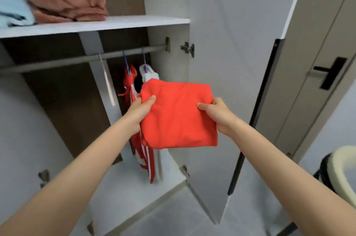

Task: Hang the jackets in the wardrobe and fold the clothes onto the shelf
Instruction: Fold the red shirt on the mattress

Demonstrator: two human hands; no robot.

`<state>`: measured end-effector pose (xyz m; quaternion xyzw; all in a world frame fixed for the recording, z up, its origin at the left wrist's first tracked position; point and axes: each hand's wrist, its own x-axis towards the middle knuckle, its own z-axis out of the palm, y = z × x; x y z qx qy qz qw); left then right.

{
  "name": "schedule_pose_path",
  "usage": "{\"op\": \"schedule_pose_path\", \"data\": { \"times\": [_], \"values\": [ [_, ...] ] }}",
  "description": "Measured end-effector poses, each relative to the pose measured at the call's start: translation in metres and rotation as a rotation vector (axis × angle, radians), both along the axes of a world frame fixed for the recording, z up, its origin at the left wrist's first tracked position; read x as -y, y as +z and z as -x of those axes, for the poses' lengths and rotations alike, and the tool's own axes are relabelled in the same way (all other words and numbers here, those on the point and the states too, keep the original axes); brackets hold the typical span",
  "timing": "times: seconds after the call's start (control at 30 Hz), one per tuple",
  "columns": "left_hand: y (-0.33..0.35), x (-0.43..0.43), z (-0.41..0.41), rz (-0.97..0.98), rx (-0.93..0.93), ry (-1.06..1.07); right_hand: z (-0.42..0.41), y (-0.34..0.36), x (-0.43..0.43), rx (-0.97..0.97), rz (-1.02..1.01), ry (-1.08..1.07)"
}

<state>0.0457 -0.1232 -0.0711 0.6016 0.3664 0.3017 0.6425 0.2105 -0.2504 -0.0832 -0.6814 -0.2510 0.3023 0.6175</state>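
Both hands, left hand & right hand, are pinching the folded red garment w/ fingers clamped on its side edges, mid-air below the shelf. Shelving step is probably underway; next it's needing a lift up beside the folded orange clothes.

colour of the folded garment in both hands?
Plain orange-red, no pattern visible on the folded garment. Head view, the only one.

Both bare arms stretch forward, nearly straight, angling in toward each other. The left hand clamps one side of the folded red garment, thumb on top; the right hand clamps the other, thumb on top too.
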Motion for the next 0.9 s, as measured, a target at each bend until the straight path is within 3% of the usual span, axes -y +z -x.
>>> {"op": "schedule_pose_path", "data": {
  "times": [0.13, 0.5, 0.73, 0.9],
  "values": [
    [0.058, -0.034, -0.010, -0.054, 0.056, 0.084, -0.021, 0.060, -0.046, 0.165, -0.108, 0.038],
    [0.198, -0.111, -0.036, -0.213, 0.150, 0.296, -0.063, 0.210, -0.160, 0.371, -0.295, 0.139],
    [0.244, -0.185, -0.055, -0.265, 0.139, 0.346, -0.080, 0.255, -0.244, 0.455, -0.359, 0.110],
    [0.259, -0.251, -0.081, -0.229, 0.161, 0.326, -0.102, 0.272, -0.314, 0.538, -0.293, 0.072]
  ]
}}
